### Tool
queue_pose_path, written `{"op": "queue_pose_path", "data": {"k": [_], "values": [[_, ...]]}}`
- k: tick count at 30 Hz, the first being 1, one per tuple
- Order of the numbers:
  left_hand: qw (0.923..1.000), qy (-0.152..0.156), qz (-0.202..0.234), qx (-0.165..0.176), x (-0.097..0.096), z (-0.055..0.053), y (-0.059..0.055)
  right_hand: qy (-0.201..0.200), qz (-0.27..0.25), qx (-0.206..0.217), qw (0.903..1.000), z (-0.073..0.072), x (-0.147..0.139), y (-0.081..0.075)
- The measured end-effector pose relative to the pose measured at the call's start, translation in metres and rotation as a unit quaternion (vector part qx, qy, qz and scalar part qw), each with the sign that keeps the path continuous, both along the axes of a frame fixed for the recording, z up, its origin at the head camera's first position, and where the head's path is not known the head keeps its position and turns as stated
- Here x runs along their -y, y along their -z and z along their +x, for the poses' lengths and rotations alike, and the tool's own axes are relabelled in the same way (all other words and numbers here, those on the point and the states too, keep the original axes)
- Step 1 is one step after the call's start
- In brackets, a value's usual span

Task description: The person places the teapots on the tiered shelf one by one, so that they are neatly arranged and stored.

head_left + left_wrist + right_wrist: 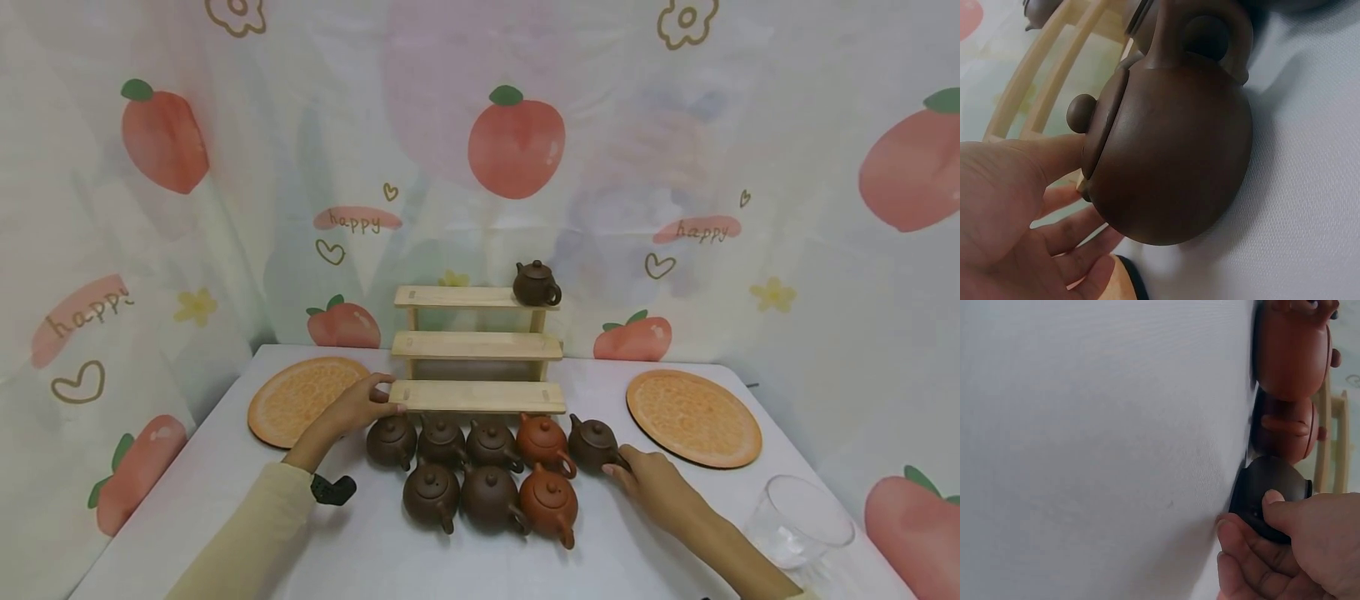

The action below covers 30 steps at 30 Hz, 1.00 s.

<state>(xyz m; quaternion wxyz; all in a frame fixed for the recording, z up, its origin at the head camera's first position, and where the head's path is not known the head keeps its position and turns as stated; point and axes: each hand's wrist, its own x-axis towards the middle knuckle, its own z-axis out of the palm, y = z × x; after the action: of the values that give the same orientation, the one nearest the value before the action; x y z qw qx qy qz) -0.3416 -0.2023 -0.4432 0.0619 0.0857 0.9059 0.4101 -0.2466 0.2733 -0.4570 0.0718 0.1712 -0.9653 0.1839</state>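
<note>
My right hand (660, 487) pinches the handle of a dark brown teapot (594, 442), at the right end of the back row. In the right wrist view, the thumb lies on that teapot's (1272, 472) handle side, with fingers curled below. At the lowest board's left end, my left hand (363, 404) grips the three-tier wooden rack (476, 396), thumb at its front edge. A dark teapot (1172, 150) stands in front of those fingers and partly hides them in the left wrist view. Another dark teapot (536, 285) sits on the top board's right end.
Several dark teapots (431, 493) and two reddish ones (549, 502) stand close together in two rows before the rack. Round orange-patterned mats (693, 417) lie on both sides. A clear glass bowl (798, 521) stands at the right. A patterned cloth hangs behind the white table.
</note>
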Motion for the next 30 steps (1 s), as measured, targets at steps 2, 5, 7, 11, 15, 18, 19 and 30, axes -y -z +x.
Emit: {"op": "queue_pose_path", "data": {"k": [2, 5, 7, 11, 15, 18, 19, 30], "values": [[1.0000, -0.001, 0.001, 0.001, 0.000, 0.000, 0.000, 0.001, -0.007, 0.000, 1.0000, 0.000, 0.000, 0.000], [1.0000, -0.005, 0.002, 0.002, 0.000, 0.000, 0.000, 0.005, -0.015, 0.004, 0.9999, 0.000, 0.000, 0.001], [1.0000, -0.006, 0.000, 0.003, -0.001, 0.000, -0.001, 0.009, -0.020, 0.007, 0.9997, 0.000, 0.000, 0.001], [1.0000, -0.007, -0.002, 0.003, -0.001, -0.001, -0.001, 0.016, -0.026, 0.008, 0.9995, 0.000, -0.001, 0.000], [1.0000, -0.009, -0.002, 0.005, -0.001, 0.000, 0.000, 0.020, -0.026, 0.004, 0.9995, -0.001, -0.002, 0.000], [0.9999, -0.011, -0.002, 0.005, -0.001, 0.000, 0.001, 0.021, -0.023, -0.003, 0.9995, -0.001, -0.002, 0.000], [0.9999, -0.010, -0.003, 0.004, -0.001, 0.000, 0.000, 0.020, -0.023, -0.008, 0.9995, -0.001, -0.002, 0.000], [1.0000, -0.005, -0.001, 0.001, -0.001, -0.001, 0.001, 0.002, -0.042, -0.049, 0.9979, -0.004, -0.003, -0.014]]}}
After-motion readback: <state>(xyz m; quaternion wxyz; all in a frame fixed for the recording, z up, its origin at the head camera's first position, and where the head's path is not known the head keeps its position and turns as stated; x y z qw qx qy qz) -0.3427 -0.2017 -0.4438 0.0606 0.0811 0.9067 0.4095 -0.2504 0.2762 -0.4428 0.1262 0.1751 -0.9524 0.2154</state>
